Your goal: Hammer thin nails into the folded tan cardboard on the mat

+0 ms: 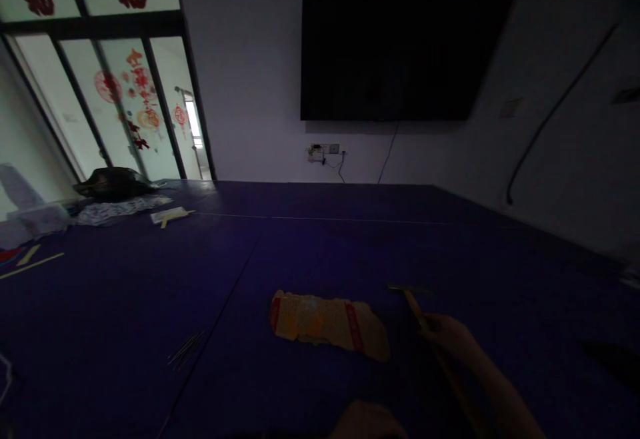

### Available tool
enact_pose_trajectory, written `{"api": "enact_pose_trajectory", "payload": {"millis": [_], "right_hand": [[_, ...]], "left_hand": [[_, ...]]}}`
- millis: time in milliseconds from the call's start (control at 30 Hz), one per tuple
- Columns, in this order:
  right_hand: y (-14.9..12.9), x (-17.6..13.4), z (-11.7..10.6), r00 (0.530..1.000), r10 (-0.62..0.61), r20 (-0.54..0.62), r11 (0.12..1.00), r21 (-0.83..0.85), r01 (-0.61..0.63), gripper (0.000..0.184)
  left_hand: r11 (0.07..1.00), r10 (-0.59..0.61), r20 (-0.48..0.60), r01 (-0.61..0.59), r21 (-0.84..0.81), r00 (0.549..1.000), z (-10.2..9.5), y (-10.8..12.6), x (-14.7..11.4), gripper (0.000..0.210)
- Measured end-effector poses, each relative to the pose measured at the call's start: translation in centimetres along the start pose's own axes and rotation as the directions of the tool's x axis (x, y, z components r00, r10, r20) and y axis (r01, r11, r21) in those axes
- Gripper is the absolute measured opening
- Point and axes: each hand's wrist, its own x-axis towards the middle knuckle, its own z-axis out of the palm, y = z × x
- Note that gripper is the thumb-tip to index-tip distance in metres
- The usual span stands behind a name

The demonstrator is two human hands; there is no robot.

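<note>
Pale plain wall: dimly lit
Wide black rectangular television: mounted above small rectangular sockets
Dark-framed glass doors: decorated in red

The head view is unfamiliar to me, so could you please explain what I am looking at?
Gladly. There is no machine here: a person works with two bare hands, and this single picture comes from a camera worn on their head, looking forward and down. The dark blue-purple surface fills the lower half. The right hand grips the handle of a hammer-like tool. What appears to be the left hand shows only partly at the bottom edge, too dark to read. Between them and farther forward lies a tan wrapper with red bands; to its left, some thin rods. Beyond, a dark screen hangs on the wall.
</note>
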Motion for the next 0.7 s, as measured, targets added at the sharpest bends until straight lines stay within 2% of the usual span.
{"api": "enact_pose_trajectory", "payload": {"millis": [133,367,433,533,633,667,700], "right_hand": [[-0.2,-0.1,-0.5,0.999,-0.032,0.025,0.998,-0.055,0.033,0.033],[-0.4,-0.2,-0.4,0.996,-0.068,0.061,0.991,-0.109,0.075,0.030],[-0.4,-0.1,-0.2,0.996,-0.069,0.061,0.989,-0.125,0.076,0.028],[-0.2,0.0,0.1,0.997,-0.065,0.045,0.987,-0.143,0.071,0.029],[-0.2,0.2,0.3,0.998,-0.058,0.028,0.988,-0.145,0.062,0.031],[-0.2,0.2,0.4,0.998,-0.057,0.021,0.988,-0.142,0.060,0.031],[-0.2,0.3,0.5,0.998,-0.057,0.015,0.989,-0.139,0.059,0.031]], "left_hand": [[0.998,0.048,-0.034,-0.047,0.029,0.998,-1.0,0.8,-0.2,0.022],[0.995,0.064,-0.083,-0.057,0.087,0.994,-0.9,0.9,-0.2,0.018],[0.989,0.108,-0.122,-0.094,0.116,0.987,-1.7,1.1,-0.3,0.018],[0.969,0.207,-0.247,-0.163,0.187,0.947,-5.0,1.3,-1.2,0.020],[0.980,0.132,-0.471,-0.043,0.195,0.872,-10.1,1.3,-3.5,0.026],[0.983,0.097,-0.544,0.006,0.186,0.833,-11.9,1.1,-4.8,0.027],[0.978,0.055,-0.637,0.086,0.188,0.769,-13.4,0.8,-6.3,0.028]]}}
